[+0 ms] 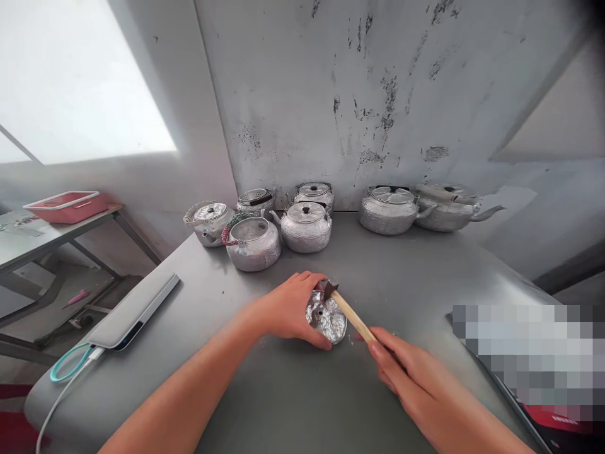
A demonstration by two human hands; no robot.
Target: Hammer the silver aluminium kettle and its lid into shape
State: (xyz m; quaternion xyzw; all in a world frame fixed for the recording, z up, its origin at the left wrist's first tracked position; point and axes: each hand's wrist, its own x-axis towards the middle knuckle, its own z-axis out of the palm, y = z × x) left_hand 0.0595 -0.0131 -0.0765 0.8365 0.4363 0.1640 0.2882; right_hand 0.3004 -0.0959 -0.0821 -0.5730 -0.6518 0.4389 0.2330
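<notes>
My left hand point(288, 309) grips a small hammered aluminium kettle lid point(327, 319) and holds it tilted on the grey metal table point(265, 391). My right hand point(406, 372) holds a wooden-handled tool point(352, 315) whose dark metal head rests on the top of the lid, near its rim. A lidless aluminium kettle point(253, 243) with a wrapped handle stands just behind my left hand.
Several more aluminium kettles with lids point(306, 227) point(390, 211) line the back of the table against a stained wall. A flat grey device point(135, 309) with a white cable lies at the left edge. A red tray point(69, 207) sits on a side table. A blurred patch covers the right.
</notes>
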